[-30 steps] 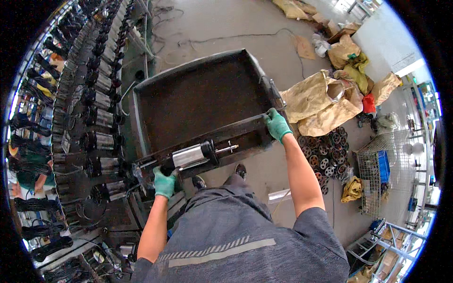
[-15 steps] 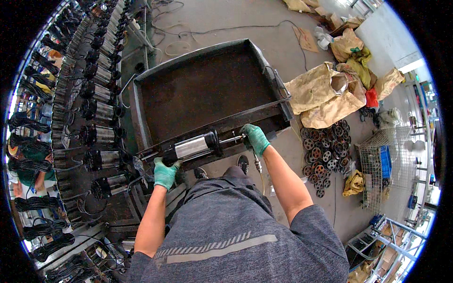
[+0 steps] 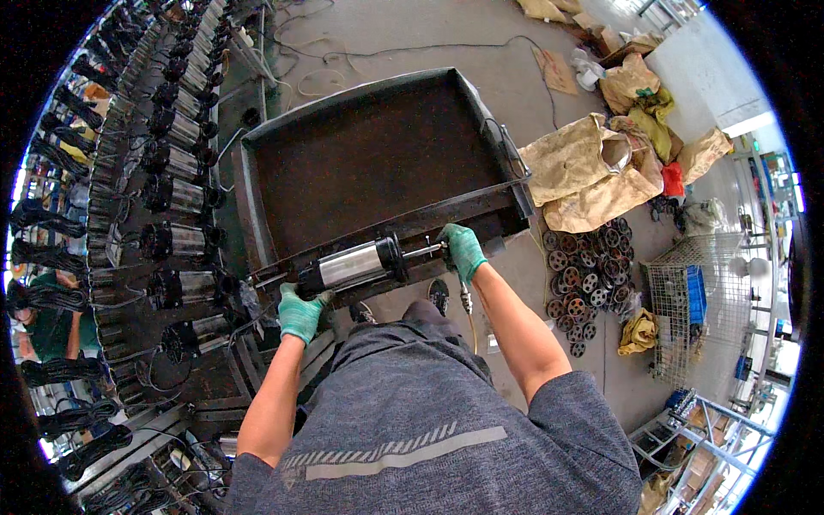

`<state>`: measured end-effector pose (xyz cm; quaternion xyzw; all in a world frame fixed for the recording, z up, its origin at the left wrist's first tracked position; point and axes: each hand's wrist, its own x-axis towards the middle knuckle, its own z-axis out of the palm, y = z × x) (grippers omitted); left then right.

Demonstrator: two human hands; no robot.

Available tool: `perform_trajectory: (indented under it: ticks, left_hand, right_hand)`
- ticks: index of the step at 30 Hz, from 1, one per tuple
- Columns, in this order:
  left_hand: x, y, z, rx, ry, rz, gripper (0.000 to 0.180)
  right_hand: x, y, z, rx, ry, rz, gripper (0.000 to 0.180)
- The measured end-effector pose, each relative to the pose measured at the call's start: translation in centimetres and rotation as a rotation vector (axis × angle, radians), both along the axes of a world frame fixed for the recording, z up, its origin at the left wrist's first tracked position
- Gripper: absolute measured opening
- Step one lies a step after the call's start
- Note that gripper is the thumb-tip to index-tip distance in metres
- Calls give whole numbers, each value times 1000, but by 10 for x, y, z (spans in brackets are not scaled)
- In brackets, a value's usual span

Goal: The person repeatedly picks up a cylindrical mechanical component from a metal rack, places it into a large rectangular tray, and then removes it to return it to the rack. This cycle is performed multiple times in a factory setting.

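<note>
Motor (image 3: 350, 264) lying on its side on the dark ledge (image 3: 493, 206) along the near edge of the tray (image 3: 369, 163), its axis running slightly aslant, the right end farther off than the left. The body is a smooth silver cylinder, with pale streaks of reflected light along its length. A black cap closes the left end; a black, flanged collar encircles the right. From this collar projects a slender, bright metal shaft (image 3: 421, 252), with a small crosspiece near its outer end.

The left hand (image 3: 300, 314), in a green knit glove, touches the black cap from the near side, thumb spread away from the fingers; the fingertips are partly hidden, so whether they pinch the cap cannot be told. The right hand (image 3: 464, 251), similarly gloved, is curled round a tool (image 3: 466, 299) at the shaft's outer end. Only the tool's metal fitting shows clearly, joined to a thin hose (image 3: 474, 333) on the near side.

Left: similar silver-and-black motors (image 3: 176, 242) in a row. Right: wheels (image 3: 592, 275) piled on the floor, near a tan sack (image 3: 571, 163).
</note>
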<state>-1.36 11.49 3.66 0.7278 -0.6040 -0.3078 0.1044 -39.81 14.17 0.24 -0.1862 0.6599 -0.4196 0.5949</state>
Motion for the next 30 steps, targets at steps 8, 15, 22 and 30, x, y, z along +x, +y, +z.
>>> perform_trajectory:
  ticks: [8,15,22,30]
  left_hand:
    - [-7,3,8,-46,11,-9,83]
    - [-8,12,3,-97,169,-3,73]
    - [-9,12,0,-91,169,2,72]
    - [4,14,-16,-123,109,-1,76]
  right_hand:
    - [-2,0,-4,37,-93,-41,21]
    - [-22,20,16,-132,12,183,12]
    - [-170,25,-6,-38,987,375,22]
    - [-192,-46,3,355,1344,587,32]
